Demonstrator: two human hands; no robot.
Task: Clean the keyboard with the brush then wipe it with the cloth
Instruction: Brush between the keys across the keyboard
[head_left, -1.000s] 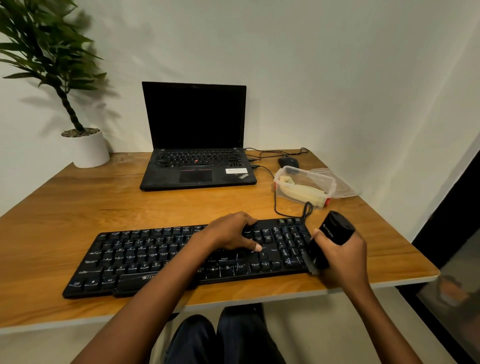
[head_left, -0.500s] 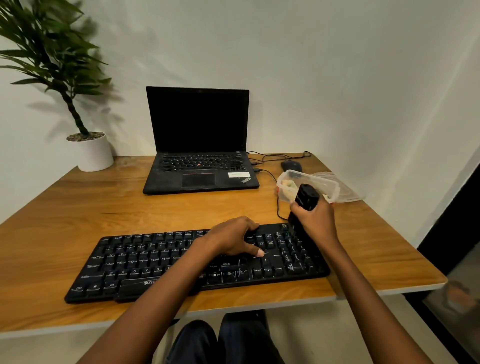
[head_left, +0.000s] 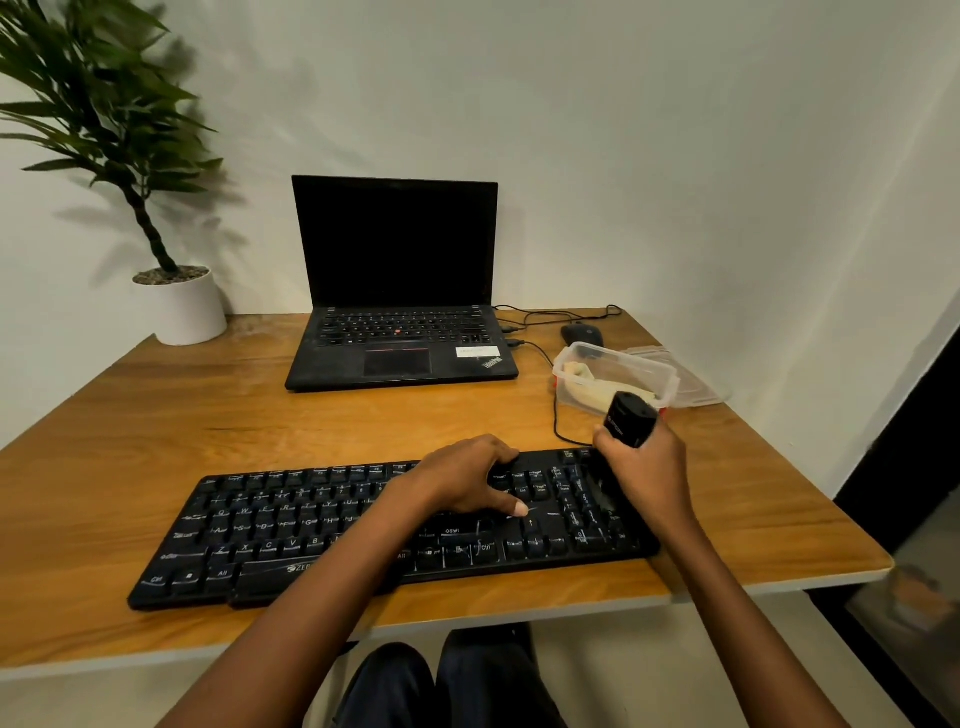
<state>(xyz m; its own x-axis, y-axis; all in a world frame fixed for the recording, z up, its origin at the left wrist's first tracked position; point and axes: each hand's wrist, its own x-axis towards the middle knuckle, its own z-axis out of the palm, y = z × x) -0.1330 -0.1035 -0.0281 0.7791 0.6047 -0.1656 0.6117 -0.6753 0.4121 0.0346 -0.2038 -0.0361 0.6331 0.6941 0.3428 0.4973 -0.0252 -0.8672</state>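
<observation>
Keyboard (head_left: 311, 525): black, flat, near the front edge of the wooden surface (head_left: 156, 415), with its long side along that edge.
Left hand (head_left: 462, 480): rests on the keyboard, a bit right of its middle, thumb lying flat. Its grip is loose and holds nothing.
Right hand (head_left: 649, 467): over the right end of the keyboard. Its grip is tight round the brush (head_left: 628, 426).
Brush: black. Its thick top sticks up out of the hand and leans away. The low end points down at the keyboard, but it is blurred, so I cannot tell if it touches.
Box (head_left: 665, 374): clear and open, just behind the brush top. A pale thing (head_left: 597, 395) lies inside. I cannot tell what it is.
Lid (head_left: 691, 387): clear, flat on the surface, just right of the box.
Cable (head_left: 556, 415): thin and black, runs from the back of the keyboard past the left side of the box.
Mouse (head_left: 582, 332): black, just behind the box.
Laptop (head_left: 395, 312): black, open, screen dark, at the back in the middle.
Plant (head_left: 98, 109): green leaves, in a white pot (head_left: 189, 312) at the back left corner.
Legs (head_left: 395, 686): in dark trousers, under the front edge.
</observation>
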